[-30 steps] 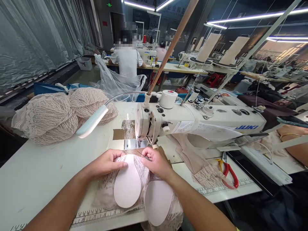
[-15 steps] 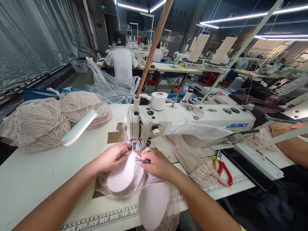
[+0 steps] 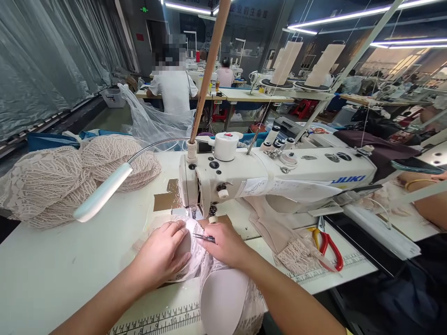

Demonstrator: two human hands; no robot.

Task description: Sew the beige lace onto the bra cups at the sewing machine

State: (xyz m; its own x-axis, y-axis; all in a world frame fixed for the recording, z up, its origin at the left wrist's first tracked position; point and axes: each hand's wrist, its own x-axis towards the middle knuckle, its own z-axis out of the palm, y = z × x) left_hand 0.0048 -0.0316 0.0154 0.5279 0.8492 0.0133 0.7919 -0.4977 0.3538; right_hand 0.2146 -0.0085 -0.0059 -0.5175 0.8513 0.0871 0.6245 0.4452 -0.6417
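A pale pink bra with lace and moulded cups lies under the needle area of a white sewing machine (image 3: 226,172). My left hand (image 3: 162,251) is curved over the upper bra cup (image 3: 188,244), fingers across its top and thumb at its lower side. My right hand (image 3: 225,239) grips small dark thread snips (image 3: 204,237), their points aimed left over the lace; their rear part is hidden in the palm. Its fingertips are at the fabric's edge beside the presser foot (image 3: 192,212). The second bra cup (image 3: 223,300) hangs over the table's front edge, below my right wrist.
Stacked lace cups (image 3: 45,186) sit at left behind a lamp (image 3: 103,193). Red-handled pliers (image 3: 330,249) lie at right near beige lace fabric (image 3: 296,253). A printed ruler (image 3: 164,321) runs along the front edge. Other people sit ahead and at right.
My left hand has moved from the cup's upper edge down over the cup, covering much of it. My right hand stays near the presser foot with the snips. The view has shifted slightly.
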